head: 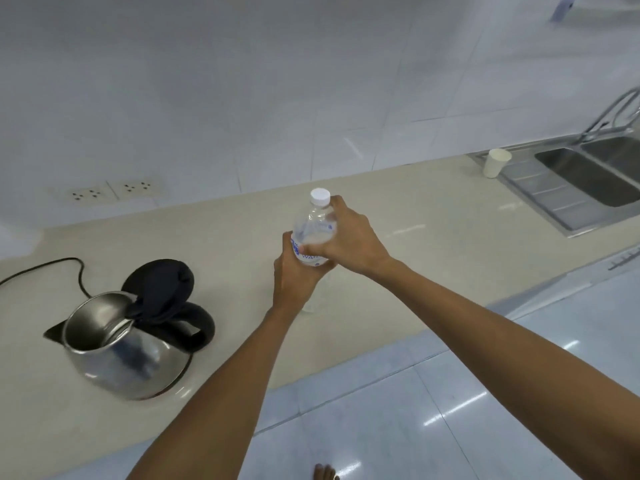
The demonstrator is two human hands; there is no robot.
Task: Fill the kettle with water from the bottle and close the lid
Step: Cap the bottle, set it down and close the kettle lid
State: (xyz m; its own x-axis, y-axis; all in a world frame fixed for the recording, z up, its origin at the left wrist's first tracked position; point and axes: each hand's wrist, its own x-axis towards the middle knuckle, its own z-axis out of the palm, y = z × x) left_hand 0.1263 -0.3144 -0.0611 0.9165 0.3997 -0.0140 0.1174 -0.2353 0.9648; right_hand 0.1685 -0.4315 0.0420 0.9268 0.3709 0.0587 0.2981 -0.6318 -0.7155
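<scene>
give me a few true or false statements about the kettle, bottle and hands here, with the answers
1. The kettle lid is open. True.
2. The bottle has no cap. False: a white cap is on it.
3. Both hands hold the bottle. True: the left hand grips it low, the right hand higher up.
4. The bottle is tipped over the kettle. False: it stands upright on the counter, to the right of the kettle.
5. A paper cup stands near the sink. True.
6. The kettle's cord is plugged into the wall sockets. False: both sockets are bare.
</scene>
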